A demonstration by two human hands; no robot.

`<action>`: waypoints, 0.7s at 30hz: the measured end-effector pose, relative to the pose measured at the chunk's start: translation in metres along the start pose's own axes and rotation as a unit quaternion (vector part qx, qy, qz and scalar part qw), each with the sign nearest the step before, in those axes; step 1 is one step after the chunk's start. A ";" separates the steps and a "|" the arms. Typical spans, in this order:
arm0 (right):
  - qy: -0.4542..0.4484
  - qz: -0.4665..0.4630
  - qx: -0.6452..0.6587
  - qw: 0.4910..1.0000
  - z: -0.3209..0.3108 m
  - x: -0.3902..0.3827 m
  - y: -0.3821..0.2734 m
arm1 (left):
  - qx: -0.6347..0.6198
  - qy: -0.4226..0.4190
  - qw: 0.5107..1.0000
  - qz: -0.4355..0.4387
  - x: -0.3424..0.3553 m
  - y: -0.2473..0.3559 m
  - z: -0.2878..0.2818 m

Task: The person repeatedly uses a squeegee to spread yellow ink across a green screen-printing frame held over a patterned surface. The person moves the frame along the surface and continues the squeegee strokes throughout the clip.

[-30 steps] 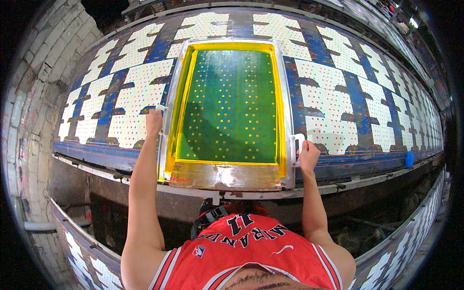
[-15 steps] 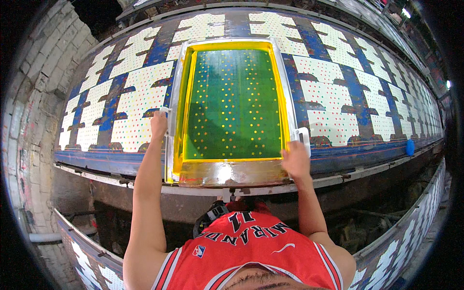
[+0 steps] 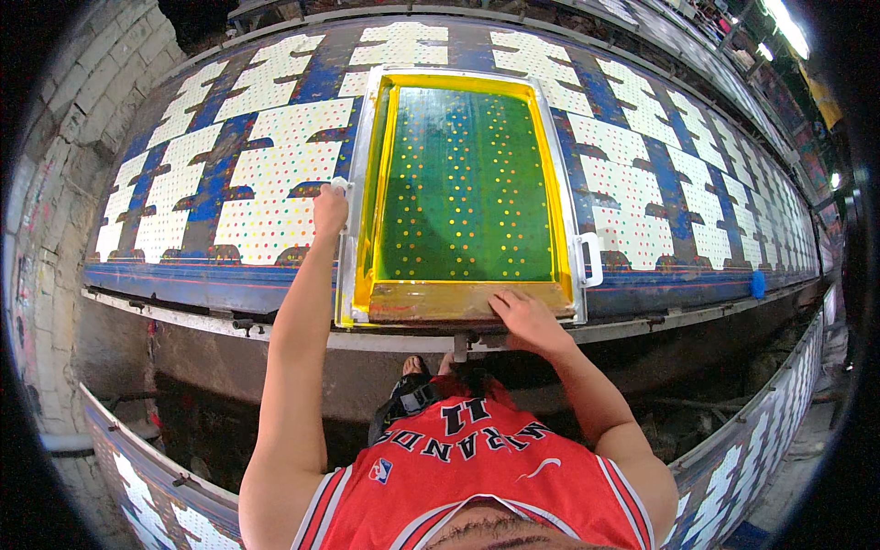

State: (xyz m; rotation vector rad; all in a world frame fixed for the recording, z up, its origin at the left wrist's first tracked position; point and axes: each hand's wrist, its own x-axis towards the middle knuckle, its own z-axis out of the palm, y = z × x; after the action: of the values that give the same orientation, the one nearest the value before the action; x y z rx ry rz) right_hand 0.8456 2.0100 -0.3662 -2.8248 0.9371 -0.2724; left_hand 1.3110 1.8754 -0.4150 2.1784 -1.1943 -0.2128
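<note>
A silk-screen printing frame (image 3: pixel 564 174) with silver edges, yellow ink along its inner border and a green mesh (image 3: pixel 431 220) lies on the long table. Yellow and orange dots show through the mesh. My left hand (image 3: pixel 331 213) is closed around the white handle (image 3: pixel 340 185) on the frame's left side. On the right side, the other white handle (image 3: pixel 593 259) has no hand on it. My right hand (image 3: pixel 532 323) lies over the brownish near band (image 3: pixel 426 300) of the frame, fingers stretched out on top; its thumb is hidden.
Rows of white cut fabric pieces (image 3: pixel 284 160) printed with coloured dots cover the blue-stained table (image 3: pixel 197 284) on both sides. A blue object (image 3: pixel 757 284) sits at its front edge, right. A metal rail (image 3: pixel 247 325) runs along the near side. Behind me stands another table with similar pieces.
My right hand has come away from beside the right handle, moving left and nearer onto the frame's near band. My left hand keeps its grip. The view has shifted slightly.
</note>
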 end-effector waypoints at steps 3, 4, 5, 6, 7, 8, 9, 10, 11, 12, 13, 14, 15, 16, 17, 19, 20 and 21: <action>-0.037 0.078 -0.029 0.996 -0.003 0.014 -0.006 | 0.008 -0.008 1.000 0.015 0.001 -0.001 0.001; -0.017 0.083 -0.036 0.996 -0.005 0.019 -0.008 | 0.004 -0.005 1.000 0.019 0.001 -0.001 0.002; -0.026 0.121 -0.033 0.992 -0.003 0.028 -0.011 | -0.002 -0.005 1.000 0.019 0.001 -0.001 0.001; -0.009 0.127 -0.025 0.992 -0.003 0.033 -0.014 | -0.008 -0.006 1.000 0.018 0.000 -0.001 0.001; -0.003 0.139 -0.019 0.990 -0.001 0.039 -0.019 | -0.010 -0.007 1.000 0.022 0.000 -0.001 0.001; 0.002 0.153 -0.011 0.988 0.001 0.045 -0.023 | -0.013 -0.008 1.000 0.026 0.000 -0.001 0.001; 0.020 0.143 -0.022 0.989 0.002 0.051 -0.026 | -0.016 -0.007 0.999 0.028 -0.001 0.000 0.001; 0.003 0.158 -0.020 0.987 0.003 0.056 -0.028 | -0.013 -0.006 0.999 0.030 -0.001 -0.001 0.000; -0.015 0.173 -0.016 0.985 0.002 0.061 -0.028 | -0.012 -0.003 0.999 0.030 -0.001 0.000 0.000; -0.027 0.186 -0.008 0.982 0.001 0.066 -0.027 | -0.012 0.000 0.999 0.031 -0.001 0.000 0.000; -0.028 0.188 -0.018 0.982 -0.002 0.068 -0.025 | -0.009 0.002 1.000 0.025 -0.001 0.000 0.000; -0.028 0.179 -0.026 0.983 -0.005 0.069 -0.024 | -0.015 -0.002 1.000 0.022 -0.002 0.000 0.001; -0.031 0.175 -0.032 0.984 -0.008 0.070 -0.022 | -0.019 -0.005 1.000 0.019 -0.002 0.000 0.001; -0.041 0.175 -0.038 0.983 -0.010 0.070 -0.021 | -0.024 -0.006 1.000 0.017 -0.001 0.000 0.000; -0.038 0.179 -0.036 0.982 -0.013 0.068 -0.021 | -0.034 -0.007 0.999 0.018 -0.001 -0.001 0.000; -0.028 0.174 -0.045 0.983 -0.016 0.060 -0.022 | -0.036 -0.010 0.999 0.024 0.001 -0.001 -0.001; -0.032 0.176 -0.047 0.983 -0.015 0.055 -0.025 | -0.038 -0.013 0.999 0.018 0.001 -0.001 -0.001; -0.034 0.175 -0.044 0.983 -0.012 0.050 -0.027 | -0.054 -0.016 0.998 0.015 0.002 -0.001 -0.001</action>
State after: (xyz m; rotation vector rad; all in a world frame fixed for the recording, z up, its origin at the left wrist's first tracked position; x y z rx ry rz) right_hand 0.8975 2.0000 -0.3427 -2.6577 1.4329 -0.0900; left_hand 1.3132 1.8745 -0.4149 2.0696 -1.2037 -0.2929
